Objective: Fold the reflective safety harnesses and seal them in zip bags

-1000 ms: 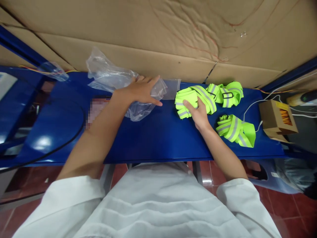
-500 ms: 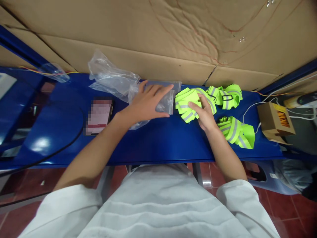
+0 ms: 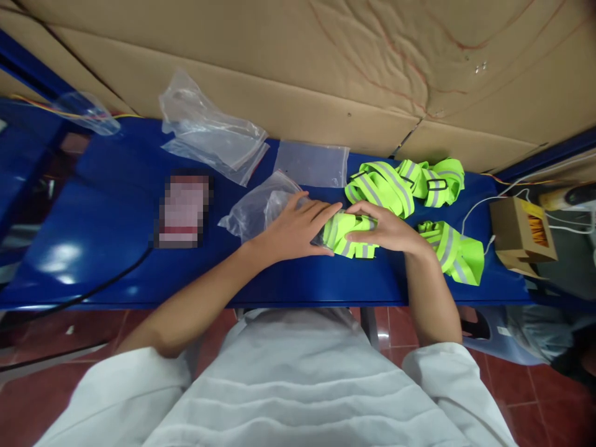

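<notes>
My right hand grips a folded bundle of neon-yellow reflective strap with grey stripes, thumb in front and fingers behind. My left hand is curved round the mouth of a clear plastic bag, whose body trails off to the left. The bundle's left end meets the bag's mouth between my hands; how far inside it lies is partly hidden by my left fingers. Just behind my right hand rest more yellow reflective straps with black buckles. Another strap bundle lies right of my right wrist.
A flat clear zip bag and a pile of clear bags lie along the cardboard wall. A phone with a blurred screen is on the blue table. At right stand an open cardboard box and white cables.
The strap bundle has come down and left to the bag's mouth in my right hand. My left hand has moved lower with the bag, its fingers closing from a wide spread.
</notes>
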